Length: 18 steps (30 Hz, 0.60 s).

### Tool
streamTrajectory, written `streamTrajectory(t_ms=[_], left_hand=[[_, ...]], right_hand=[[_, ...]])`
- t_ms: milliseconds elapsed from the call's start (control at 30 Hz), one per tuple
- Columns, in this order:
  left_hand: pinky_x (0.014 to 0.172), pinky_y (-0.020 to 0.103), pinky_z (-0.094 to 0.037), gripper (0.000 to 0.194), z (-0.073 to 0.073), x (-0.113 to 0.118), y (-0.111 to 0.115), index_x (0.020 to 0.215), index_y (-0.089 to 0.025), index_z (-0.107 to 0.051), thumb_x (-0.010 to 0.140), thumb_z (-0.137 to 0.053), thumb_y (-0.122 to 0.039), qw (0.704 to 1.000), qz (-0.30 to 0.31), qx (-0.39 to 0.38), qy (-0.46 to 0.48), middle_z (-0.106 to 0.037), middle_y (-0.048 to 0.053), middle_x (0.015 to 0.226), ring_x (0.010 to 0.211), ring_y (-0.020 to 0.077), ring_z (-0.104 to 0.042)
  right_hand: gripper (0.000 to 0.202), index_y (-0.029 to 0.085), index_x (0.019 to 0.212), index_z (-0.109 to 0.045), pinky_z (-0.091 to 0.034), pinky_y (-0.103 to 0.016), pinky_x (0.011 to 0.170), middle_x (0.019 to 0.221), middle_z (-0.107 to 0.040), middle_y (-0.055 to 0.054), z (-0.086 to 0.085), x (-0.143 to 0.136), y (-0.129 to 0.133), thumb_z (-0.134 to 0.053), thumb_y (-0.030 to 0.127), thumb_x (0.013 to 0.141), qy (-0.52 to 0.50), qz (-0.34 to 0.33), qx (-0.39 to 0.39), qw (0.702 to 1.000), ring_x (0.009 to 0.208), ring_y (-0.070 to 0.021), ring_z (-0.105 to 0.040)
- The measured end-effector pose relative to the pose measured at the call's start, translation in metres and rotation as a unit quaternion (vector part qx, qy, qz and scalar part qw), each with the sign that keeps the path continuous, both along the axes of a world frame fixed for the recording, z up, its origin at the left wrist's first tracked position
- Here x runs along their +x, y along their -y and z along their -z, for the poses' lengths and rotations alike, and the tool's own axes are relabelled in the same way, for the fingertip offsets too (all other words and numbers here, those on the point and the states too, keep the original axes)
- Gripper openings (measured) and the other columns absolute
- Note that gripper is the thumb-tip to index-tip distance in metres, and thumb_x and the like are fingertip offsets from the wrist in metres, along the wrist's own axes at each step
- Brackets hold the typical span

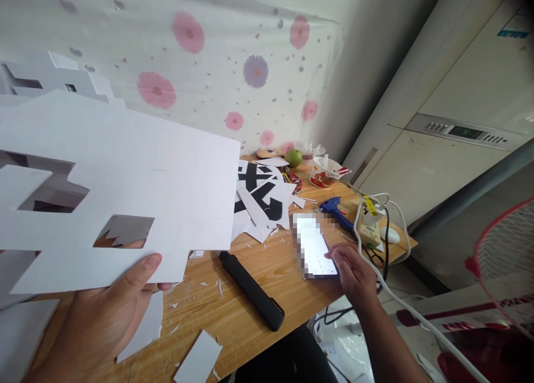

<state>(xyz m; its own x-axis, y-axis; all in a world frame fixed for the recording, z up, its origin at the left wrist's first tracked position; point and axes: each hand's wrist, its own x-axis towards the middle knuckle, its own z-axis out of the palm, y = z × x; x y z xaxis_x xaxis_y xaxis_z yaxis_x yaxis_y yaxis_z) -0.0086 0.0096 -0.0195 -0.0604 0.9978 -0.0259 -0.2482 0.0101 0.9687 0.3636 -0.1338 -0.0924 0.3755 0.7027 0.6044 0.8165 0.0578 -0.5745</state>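
Smooth matt card sheet (179, 191), glossy phone (312, 249), matt black plastic bar (252, 291), smooth wood-grain worktop (287, 288), plastic glue gun (332, 206)

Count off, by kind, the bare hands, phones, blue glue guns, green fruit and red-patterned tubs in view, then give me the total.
Left hand and right hand: 2
Phone: 1
Blue glue gun: 1
Green fruit: 1
Red-patterned tub: 1
Total: 6
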Motion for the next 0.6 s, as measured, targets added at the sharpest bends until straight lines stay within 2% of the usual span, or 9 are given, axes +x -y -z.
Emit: streamTrajectory(t_ms=[200,367,533,600], left_hand=[[0.048,0.027,-0.058,0.040,-0.002,0.001,0.000,0.096,-0.032,-0.067,0.061,-0.085,-0.032,1.000,0.001,0.003,0.018,-0.065,-0.001,0.098,0.085,0.0230,-0.061],[0.049,0.028,-0.058,0.043,-0.004,0.003,0.001,0.100,-0.031,-0.069,0.060,-0.085,-0.033,1.000,-0.002,-0.008,0.006,-0.066,0.002,0.106,0.093,0.0264,-0.061],[0.048,0.027,-0.057,0.045,-0.005,0.003,0.002,0.105,-0.033,-0.068,0.063,-0.084,-0.033,1.000,0.019,-0.001,0.014,-0.065,0.002,0.115,0.103,0.0286,-0.060],[0.049,0.027,-0.057,0.043,-0.005,0.002,0.002,0.106,-0.032,-0.068,0.066,-0.082,-0.031,0.999,0.026,0.020,0.017,-0.066,0.003,0.115,0.103,0.0279,-0.061]], right_hand=[[0.017,0.023,0.084,-0.070,-0.051,-0.035,0.081,0.094,-0.070,-0.006,-0.009,-0.006,0.000,-0.055,0.026,0.090,0.021,-0.054,-0.013,0.998,0.097,-0.0231,-0.063],[0.016,0.023,0.084,-0.070,-0.051,-0.035,0.080,0.092,-0.071,-0.005,-0.010,-0.005,-0.001,-0.055,0.023,0.090,0.023,-0.064,-0.009,0.998,0.095,-0.0227,-0.063],[0.017,0.024,0.087,-0.068,-0.043,-0.045,0.101,0.088,-0.072,-0.003,-0.008,-0.004,0.008,-0.052,0.022,0.091,0.008,-0.073,0.025,0.997,0.097,-0.0227,-0.063],[0.017,0.025,0.088,-0.068,-0.041,-0.047,0.103,0.087,-0.072,-0.003,-0.009,-0.005,0.014,-0.052,0.022,0.091,0.001,-0.085,0.034,0.996,0.098,-0.0230,-0.063]])
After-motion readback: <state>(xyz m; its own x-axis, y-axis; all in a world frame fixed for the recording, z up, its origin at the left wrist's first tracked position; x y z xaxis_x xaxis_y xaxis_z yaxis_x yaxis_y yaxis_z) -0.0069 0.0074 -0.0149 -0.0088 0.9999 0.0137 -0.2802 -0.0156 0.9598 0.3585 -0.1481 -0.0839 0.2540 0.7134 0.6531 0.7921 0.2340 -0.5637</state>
